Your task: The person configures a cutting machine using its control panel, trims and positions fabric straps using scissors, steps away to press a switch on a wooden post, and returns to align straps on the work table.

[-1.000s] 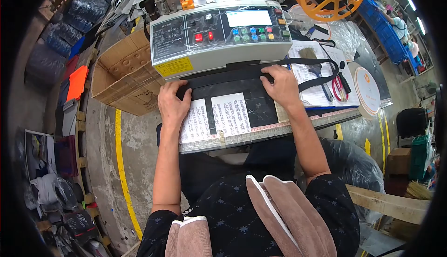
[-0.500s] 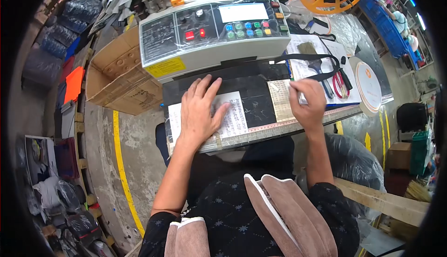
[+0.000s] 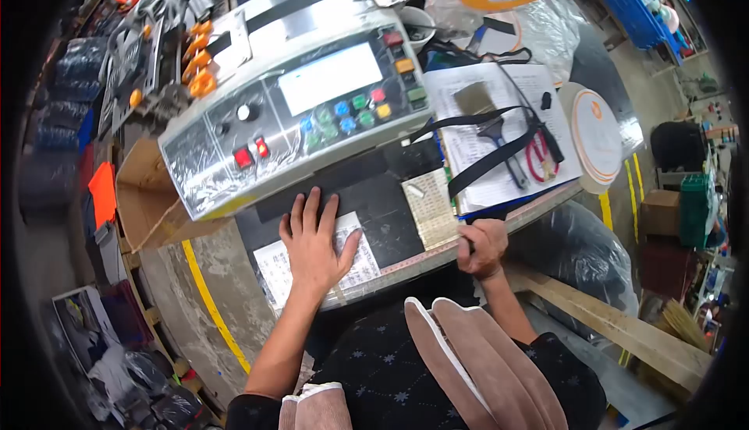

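My left hand (image 3: 318, 251) rests palm down with its fingers spread. It lies across a handwritten white sheet (image 3: 360, 252) on the black tabletop, fingertips on the dark surface just below the machine. My right hand (image 3: 482, 247) is curled closed at the front edge of the table, and whatever may be inside its fingers is hidden. Beside it lies a yellowed printed sheet (image 3: 431, 210) with a small white piece (image 3: 417, 191) on top. A ruler strip (image 3: 413, 262) runs along the table edge between my hands.
The control machine (image 3: 296, 110) with screen and coloured buttons stands behind my hands. To the right are papers (image 3: 499, 173), a black strap (image 3: 488, 166), a brush (image 3: 505, 149), red-handled pliers (image 3: 538, 157) and round white discs (image 3: 597, 138). A cardboard box (image 3: 152, 196) stands left.
My right hand has moved from over the yellowed sheet down to the table's front edge. My left hand stays spread on the paper. The whole view has tilted and shifted.
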A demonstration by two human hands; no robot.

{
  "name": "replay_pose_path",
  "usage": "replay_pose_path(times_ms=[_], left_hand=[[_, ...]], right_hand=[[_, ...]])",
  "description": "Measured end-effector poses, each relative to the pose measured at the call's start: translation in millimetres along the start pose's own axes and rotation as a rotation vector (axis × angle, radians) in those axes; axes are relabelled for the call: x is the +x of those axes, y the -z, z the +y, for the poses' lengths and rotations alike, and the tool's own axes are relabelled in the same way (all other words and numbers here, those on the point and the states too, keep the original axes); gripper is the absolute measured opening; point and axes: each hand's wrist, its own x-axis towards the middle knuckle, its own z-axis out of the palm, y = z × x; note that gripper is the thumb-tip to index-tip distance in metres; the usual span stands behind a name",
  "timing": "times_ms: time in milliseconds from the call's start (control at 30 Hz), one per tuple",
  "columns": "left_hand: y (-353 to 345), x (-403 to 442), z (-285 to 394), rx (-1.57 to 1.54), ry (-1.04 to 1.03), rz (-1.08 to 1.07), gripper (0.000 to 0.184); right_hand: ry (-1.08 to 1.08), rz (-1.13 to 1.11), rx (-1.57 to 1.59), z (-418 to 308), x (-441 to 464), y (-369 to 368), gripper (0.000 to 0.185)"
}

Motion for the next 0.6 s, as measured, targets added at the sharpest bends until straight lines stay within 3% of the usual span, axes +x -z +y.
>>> replay_pose_path(times_ms=[267, 400, 500, 600], left_hand=[[-0.8, 2.3, -0.8, 0.012, 0.019, -0.027, 0.083], [2.3, 1.6, 0.8, 0.024, 0.044, -0.076, 0.084], [-4.2, 3.0, -1.7, 0.079, 0.046, -0.131, 0.082], [-3.1, 8.8, 3.0, 0.152, 0.068, -0.215, 0.082]], right_hand=[[-0.098, -0.085, -0.014, -11.7, 21.4, 8.1, 0.018], [-0.279, -0.283, 0.143, -21.2, 49.3, 35.5, 0.024], [-0.541, -0.383, 0.400, -29.0, 83.0, 88.6, 0.028], [-0.501, -0.164, 0.197, -32.8, 120.4, 183.9, 0.026]])
